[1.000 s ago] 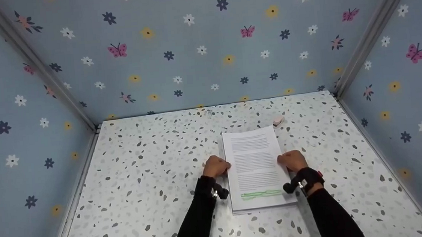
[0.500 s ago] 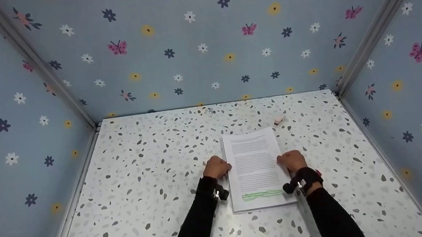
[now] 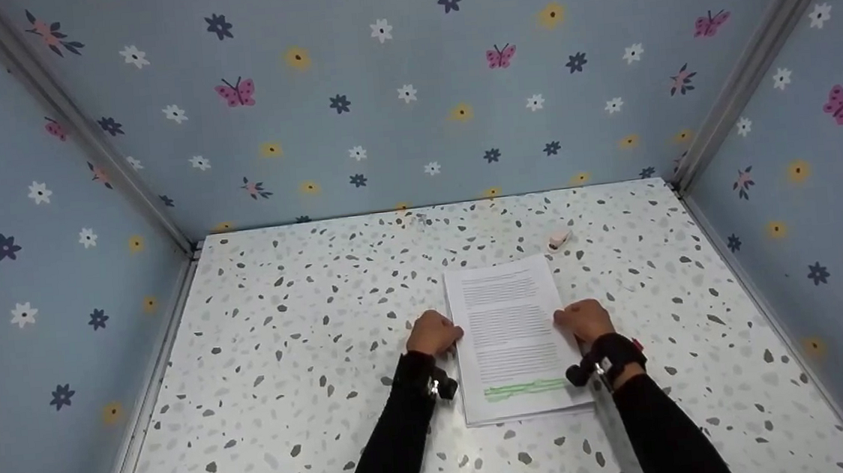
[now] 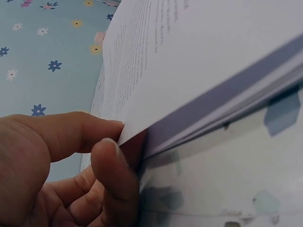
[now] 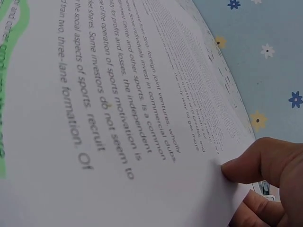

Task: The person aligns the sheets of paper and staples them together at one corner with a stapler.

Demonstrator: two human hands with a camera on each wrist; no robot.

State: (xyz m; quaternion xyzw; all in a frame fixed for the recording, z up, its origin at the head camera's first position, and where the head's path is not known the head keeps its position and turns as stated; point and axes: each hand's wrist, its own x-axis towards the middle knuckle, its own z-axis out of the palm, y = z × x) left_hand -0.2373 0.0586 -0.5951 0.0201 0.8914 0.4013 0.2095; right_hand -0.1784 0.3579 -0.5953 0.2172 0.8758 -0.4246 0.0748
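Observation:
A stack of printed sheets lies on the speckled table, with green highlighter marks across the lower lines of the top page. My left hand pinches its left edge. Close up in the left wrist view, the thumb and index finger of that hand meet at the edge of the upper paper, and a gap shows between it and the sheets beneath. On the opposite edge my right hand pinches the paper, its thumb on the printed face and its other fingers partly hidden below the sheet.
A small pale pink item lies just beyond the stack's far right corner. Flower-patterned blue panels rise at the back and both sides of the white speckled table.
The far edge of the top sheet has come slightly toward me, and its near edge lines up more closely with the sheets beneath. Both hands keep their hold at the sides.

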